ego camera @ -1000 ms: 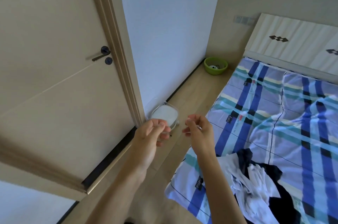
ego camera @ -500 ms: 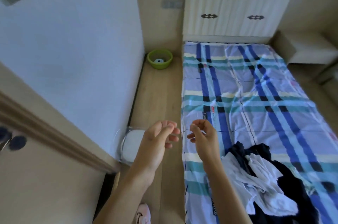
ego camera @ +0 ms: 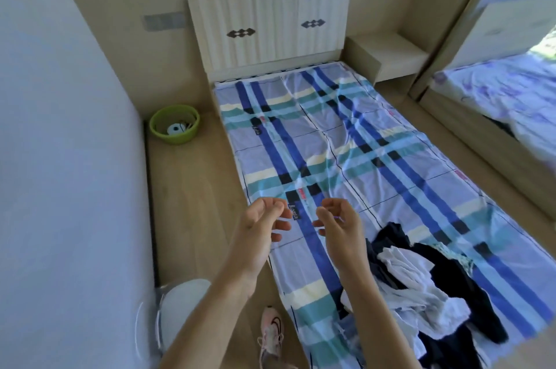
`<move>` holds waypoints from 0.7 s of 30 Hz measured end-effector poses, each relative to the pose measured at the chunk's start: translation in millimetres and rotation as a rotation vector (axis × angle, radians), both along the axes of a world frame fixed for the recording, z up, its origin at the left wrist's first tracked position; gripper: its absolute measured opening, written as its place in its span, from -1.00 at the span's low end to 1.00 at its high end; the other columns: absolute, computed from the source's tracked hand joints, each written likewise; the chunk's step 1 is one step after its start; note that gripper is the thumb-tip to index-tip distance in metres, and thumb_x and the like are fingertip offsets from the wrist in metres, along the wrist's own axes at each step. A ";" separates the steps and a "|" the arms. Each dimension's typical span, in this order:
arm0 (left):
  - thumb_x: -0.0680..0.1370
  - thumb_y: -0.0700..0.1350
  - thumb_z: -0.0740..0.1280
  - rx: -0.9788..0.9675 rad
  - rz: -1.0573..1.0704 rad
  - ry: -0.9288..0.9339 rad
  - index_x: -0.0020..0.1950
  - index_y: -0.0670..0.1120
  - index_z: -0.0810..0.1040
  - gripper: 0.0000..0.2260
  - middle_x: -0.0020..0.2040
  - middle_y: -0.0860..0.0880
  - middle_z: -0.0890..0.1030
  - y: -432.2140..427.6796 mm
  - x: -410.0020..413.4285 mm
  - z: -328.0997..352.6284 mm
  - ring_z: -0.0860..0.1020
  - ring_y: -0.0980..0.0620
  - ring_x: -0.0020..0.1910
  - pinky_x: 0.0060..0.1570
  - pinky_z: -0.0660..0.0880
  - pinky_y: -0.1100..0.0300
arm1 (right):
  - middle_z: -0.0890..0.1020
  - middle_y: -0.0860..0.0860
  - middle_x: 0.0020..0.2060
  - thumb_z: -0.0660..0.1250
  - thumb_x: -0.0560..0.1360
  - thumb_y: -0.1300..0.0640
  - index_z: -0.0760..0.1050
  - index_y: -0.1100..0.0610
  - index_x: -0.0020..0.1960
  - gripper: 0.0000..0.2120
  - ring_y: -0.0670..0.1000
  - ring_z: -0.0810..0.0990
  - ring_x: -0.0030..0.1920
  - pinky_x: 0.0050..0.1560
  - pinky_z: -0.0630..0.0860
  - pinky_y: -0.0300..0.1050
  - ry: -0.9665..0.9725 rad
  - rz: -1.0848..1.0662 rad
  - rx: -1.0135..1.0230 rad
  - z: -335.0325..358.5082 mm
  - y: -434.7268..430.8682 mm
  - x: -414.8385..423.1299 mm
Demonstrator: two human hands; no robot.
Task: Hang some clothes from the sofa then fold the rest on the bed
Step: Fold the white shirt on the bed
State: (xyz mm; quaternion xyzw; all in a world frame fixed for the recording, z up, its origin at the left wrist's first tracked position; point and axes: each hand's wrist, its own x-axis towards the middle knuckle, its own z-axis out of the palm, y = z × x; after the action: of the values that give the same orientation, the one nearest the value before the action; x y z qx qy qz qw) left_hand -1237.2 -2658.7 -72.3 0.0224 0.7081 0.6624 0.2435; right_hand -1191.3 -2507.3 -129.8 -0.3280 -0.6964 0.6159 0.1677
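A heap of white and dark clothes (ego camera: 427, 293) lies on the near right part of the bed (ego camera: 316, 146), which is covered by a blue, teal and cream plaid sheet. My left hand (ego camera: 264, 224) and my right hand (ego camera: 337, 224) are raised side by side over the bed's near left edge, to the left of the heap. Both have loosely curled fingers with nothing held between them. Neither hand touches the clothes.
A green bowl (ego camera: 175, 125) sits on the wooden floor in the corner by the headboard (ego camera: 270, 28). A white round bin (ego camera: 177, 314) stands against the left wall. A pink shoe (ego camera: 272, 332) is on the floor below. A nightstand (ego camera: 388, 55) and mirrored wardrobe (ego camera: 496, 67) stand to the right.
My view has swung right from the door and wall to face the whole bed. Both hands stayed raised together and their fingers have loosened slightly.
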 end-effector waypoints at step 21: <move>0.67 -0.14 0.23 -0.070 -0.717 -0.011 0.01 -0.11 0.60 -0.83 -0.12 -0.02 0.70 213.8 -221.5 -20.3 0.64 0.01 -0.14 0.00 0.49 0.00 | 0.63 0.00 -0.08 0.37 0.58 0.15 0.52 0.01 0.03 -0.93 0.05 0.68 -0.14 -0.05 0.61 0.11 0.026 -0.717 -0.011 -28.3 140.3 -144.8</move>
State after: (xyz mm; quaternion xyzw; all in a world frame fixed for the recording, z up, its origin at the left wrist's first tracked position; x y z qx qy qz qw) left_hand -1458.7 -2444.9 -92.5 0.2575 0.6762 0.5103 0.4648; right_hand -1336.0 -2367.0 -158.1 -0.5447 -0.5315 0.5256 0.3802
